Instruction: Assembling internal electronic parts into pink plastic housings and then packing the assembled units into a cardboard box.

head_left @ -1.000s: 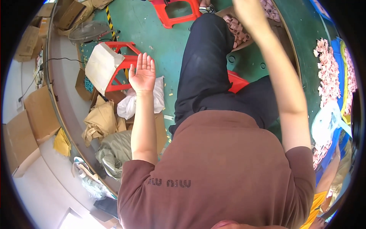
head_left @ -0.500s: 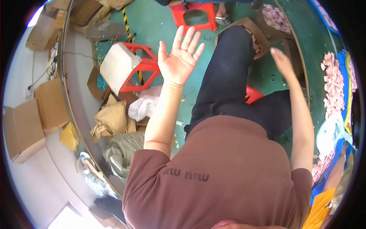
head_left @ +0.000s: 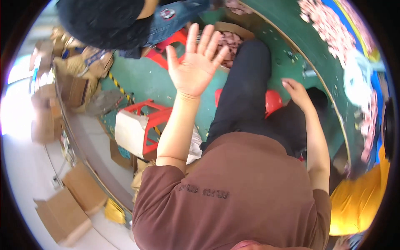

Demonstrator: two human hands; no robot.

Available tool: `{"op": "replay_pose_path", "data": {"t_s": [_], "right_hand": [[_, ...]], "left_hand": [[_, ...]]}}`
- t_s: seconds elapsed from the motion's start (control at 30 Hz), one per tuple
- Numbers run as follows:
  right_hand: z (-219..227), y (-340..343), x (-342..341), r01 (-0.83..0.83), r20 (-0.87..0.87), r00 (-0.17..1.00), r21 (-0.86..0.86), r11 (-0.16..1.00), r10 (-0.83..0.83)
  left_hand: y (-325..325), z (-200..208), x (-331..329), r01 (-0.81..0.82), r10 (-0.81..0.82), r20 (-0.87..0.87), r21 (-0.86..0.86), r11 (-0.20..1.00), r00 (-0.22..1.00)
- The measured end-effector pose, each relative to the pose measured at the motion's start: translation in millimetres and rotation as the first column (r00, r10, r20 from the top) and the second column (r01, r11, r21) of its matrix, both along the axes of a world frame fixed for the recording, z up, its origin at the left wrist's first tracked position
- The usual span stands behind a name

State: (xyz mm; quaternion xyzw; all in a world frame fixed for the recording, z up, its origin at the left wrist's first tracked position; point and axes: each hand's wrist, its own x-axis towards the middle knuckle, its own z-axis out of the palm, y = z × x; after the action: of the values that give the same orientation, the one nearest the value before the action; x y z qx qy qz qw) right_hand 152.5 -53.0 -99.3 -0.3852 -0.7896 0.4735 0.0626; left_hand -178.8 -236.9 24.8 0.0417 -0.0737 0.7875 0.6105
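Note:
My left hand is raised in front of me, palm up with its fingers spread, and nothing lies in it. To the right, my right hand hangs in the air above my dark-trousered leg. Its fingers are loosely bent and slightly blurred, with no object showing in them. Just beyond my left fingertips stands a cardboard box of small pink pieces. Part of a red plastic stool shows under me.
A red stool with a white cover stands at the left. Someone with dark hair and a denim garment bends close at the far left. Pink pieces and a clear plastic bag line the right. Yellow cloth is near right; opened cartons lie left.
The view has swung, shifting the surroundings. A person's head and denim garment now fill the upper left. My left hand stays raised and spread; my right hand sits lower and closer in.

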Motion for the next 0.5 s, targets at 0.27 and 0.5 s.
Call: {"op": "replay_pose_path", "data": {"t_s": [0.27,0.5], "right_hand": [[185.2,-29.0,-71.9,0.390,-0.712,0.702,0.375,0.841,-0.008],[-2.0,-59.6,-92.1,-0.328,-0.147,0.749,0.765,0.554,0.646]], "left_hand": [[26.3,-9.4,-3.0,0.065,-0.064,-0.072,0.014,0.998,0.995],[18.2,-11.6,9.0,-0.067,0.060,-0.117,-0.059,0.996,0.991]]}}
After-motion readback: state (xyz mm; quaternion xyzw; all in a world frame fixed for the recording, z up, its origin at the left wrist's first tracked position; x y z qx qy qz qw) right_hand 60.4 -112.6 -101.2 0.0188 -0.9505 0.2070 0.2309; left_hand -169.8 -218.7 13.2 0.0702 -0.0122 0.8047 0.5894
